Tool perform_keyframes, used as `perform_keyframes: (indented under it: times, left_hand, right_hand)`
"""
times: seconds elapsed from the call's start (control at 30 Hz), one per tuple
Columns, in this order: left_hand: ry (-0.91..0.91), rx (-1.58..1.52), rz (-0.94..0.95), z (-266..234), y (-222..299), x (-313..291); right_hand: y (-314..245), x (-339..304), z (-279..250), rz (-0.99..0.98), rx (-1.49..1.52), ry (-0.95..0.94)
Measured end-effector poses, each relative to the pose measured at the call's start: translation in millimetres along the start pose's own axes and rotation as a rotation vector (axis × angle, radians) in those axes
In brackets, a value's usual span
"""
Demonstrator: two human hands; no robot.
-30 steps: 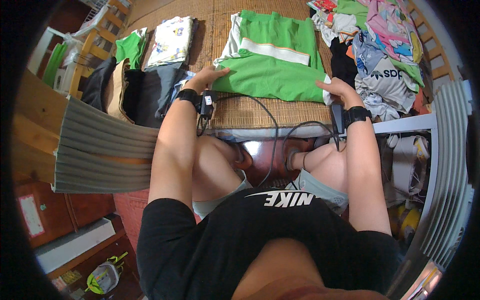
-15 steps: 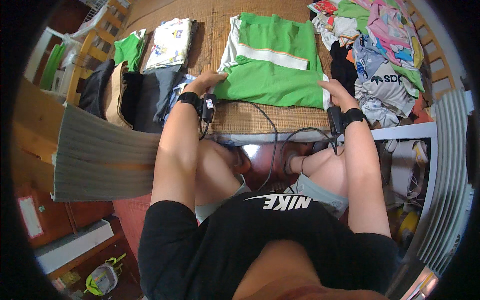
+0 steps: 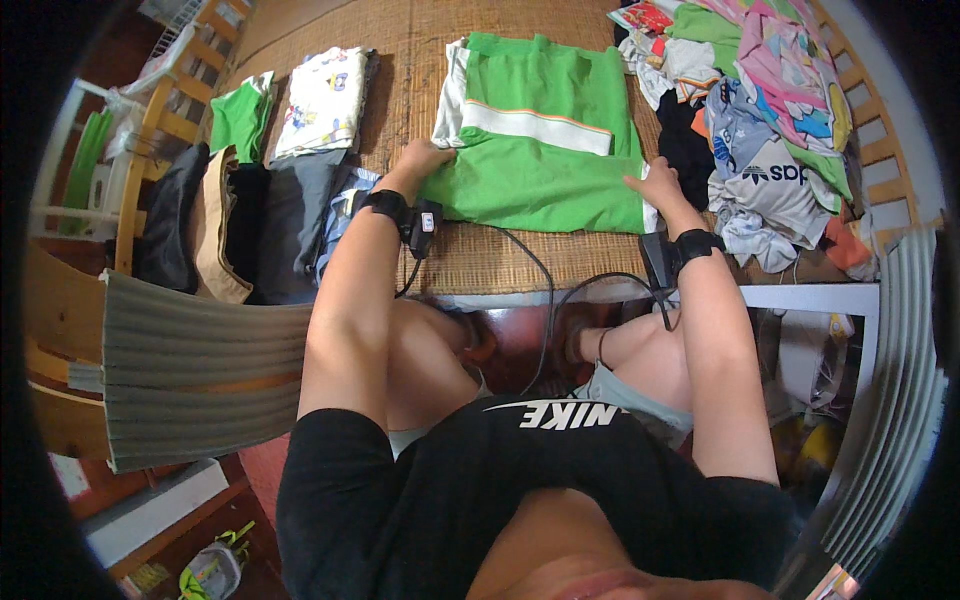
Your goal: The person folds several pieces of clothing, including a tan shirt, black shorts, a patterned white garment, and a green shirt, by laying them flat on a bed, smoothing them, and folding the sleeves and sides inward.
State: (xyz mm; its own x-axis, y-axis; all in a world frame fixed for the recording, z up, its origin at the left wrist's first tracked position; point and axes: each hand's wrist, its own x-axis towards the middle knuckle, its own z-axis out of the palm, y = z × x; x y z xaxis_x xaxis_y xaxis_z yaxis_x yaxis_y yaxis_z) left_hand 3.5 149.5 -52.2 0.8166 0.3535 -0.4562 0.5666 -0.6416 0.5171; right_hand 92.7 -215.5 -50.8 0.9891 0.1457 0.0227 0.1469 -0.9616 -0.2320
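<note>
A green garment (image 3: pixel 540 185) with a white band and white side panels lies spread on the woven mat in front of me. Its near part is folded over in a flap, and I cannot tell if it is a shirt or trousers. My left hand (image 3: pixel 425 162) grips the flap's left end, fingers closed at the edge. At the right end, my right hand (image 3: pixel 657 187) pinches the green cloth close to its white border. Part of each hand's grip is hidden by the cloth. Both wrists carry a black strap with a small device and a cable.
Folded clothes stand in piles at left: a green one (image 3: pixel 240 115), a white printed one (image 3: pixel 325 100), dark grey trousers (image 3: pixel 300 200). A loose heap of clothes (image 3: pixel 770 130) fills the right side. The woven mat (image 3: pixel 480 260) covers the bed, with wooden rails at both sides.
The view has shifted slightly, so the mat's edge sits lower. My right hand has come a little further in over the garment's right end. My left hand stays on the left end.
</note>
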Motion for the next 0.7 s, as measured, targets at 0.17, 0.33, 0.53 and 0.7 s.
perform_keyframes:
  times: [0.17, 0.33, 0.53, 0.7]
  left_hand:
    - [0.040, 0.142, -0.128, -14, -24, -6]
    - [-0.154, 0.076, -0.245, -21, -25, -43]
    - [0.189, 0.011, 0.060, -69, -45, -20]
    - [0.127, 0.585, 0.521, -108, -18, 61]
  right_hand:
    - [-5, 16, 1, -0.033, 0.363, -0.312]
    - [-12, 18, -3, -0.078, 0.286, -0.190]
    - [-42, 57, -52, -0.159, 0.136, -0.248]
    - [-61, 152, -80, -0.318, 0.199, -0.194]
